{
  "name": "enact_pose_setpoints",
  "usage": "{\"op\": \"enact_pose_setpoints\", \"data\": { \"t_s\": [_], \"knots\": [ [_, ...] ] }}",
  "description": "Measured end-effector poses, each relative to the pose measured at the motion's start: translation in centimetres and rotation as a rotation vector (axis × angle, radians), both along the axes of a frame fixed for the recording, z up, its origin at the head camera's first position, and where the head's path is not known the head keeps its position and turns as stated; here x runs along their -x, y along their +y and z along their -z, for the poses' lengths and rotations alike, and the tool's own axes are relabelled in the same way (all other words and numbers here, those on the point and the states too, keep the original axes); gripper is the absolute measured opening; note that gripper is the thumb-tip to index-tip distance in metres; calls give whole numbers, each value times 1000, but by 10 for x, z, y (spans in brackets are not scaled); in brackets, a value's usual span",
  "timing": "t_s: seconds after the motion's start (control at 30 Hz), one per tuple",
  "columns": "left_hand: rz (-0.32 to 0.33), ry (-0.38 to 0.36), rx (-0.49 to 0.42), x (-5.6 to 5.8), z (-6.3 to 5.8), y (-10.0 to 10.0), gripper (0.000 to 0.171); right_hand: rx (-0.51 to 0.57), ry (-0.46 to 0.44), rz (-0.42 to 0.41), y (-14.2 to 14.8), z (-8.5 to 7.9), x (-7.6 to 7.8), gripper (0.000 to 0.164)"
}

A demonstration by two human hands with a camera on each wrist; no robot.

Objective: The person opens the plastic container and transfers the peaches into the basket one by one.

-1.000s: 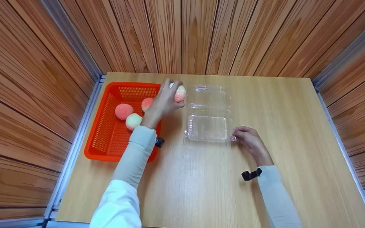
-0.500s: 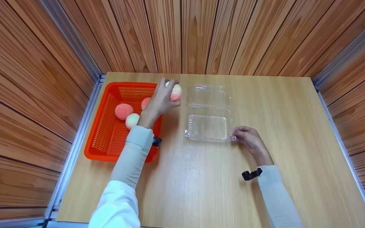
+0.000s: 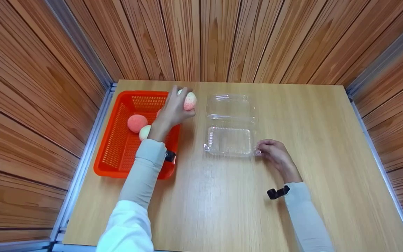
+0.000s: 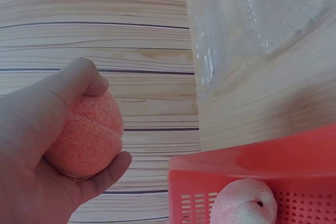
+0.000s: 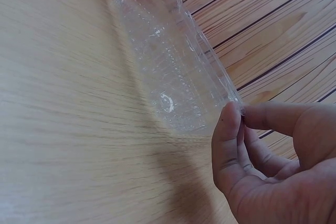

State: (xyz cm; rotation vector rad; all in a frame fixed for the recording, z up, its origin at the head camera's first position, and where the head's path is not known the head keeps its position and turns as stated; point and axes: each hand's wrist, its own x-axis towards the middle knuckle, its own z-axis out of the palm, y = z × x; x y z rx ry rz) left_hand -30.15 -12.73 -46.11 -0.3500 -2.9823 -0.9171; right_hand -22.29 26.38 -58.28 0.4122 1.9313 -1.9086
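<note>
My left hand [image 3: 173, 111] grips a peach [image 3: 189, 101], pale on top and pink below, over the back right rim of the orange plastic basket [image 3: 100, 168]. In the left wrist view, thumb and fingers curl round the peach's pink, creased side. Inside the basket lie a pink peach [image 3: 137, 123] and a whitish peach [image 3: 145, 133]; a further pink one is mostly hidden behind my hand. An opened clear plastic clamshell box [image 3: 229, 141] lies to the right of the basket. At its front right corner my right hand [image 3: 275, 155] pinches the edge between thumb and fingertips.
The wooden table [image 3: 222, 210] ends at wood-plank walls [image 3: 219, 42] at the back and sides, with metal rails [image 3: 79, 164] along the side edges. The clamshell's lid [image 3: 228, 106] lies folded back toward the rear wall.
My left hand has moved left with the peach, away from the clamshell box and closer over the basket. The right hand stays at the box's corner.
</note>
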Motion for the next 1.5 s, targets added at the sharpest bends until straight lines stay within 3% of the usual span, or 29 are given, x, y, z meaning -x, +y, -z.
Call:
{"op": "enact_pose_setpoints", "data": {
  "t_s": [0.5,0.77,1.03,1.37,1.5],
  "knots": [
    [-22,-36,-30,2,0,-12,69,24,1,7,0,-3,-1,32],
    [-62,-106,-60,1,-4,-22,70,33,9,0,0,-3,-1,32],
    [-95,-99,-64,-1,-4,-26,70,48,9,-7,0,-2,-1,30],
    [-119,-162,-87,-1,-2,-34,73,21,-10,5,1,-2,-1,31],
    [-120,-152,-100,-1,-1,-38,73,25,-11,12,0,-2,-2,30]
  ]
}}
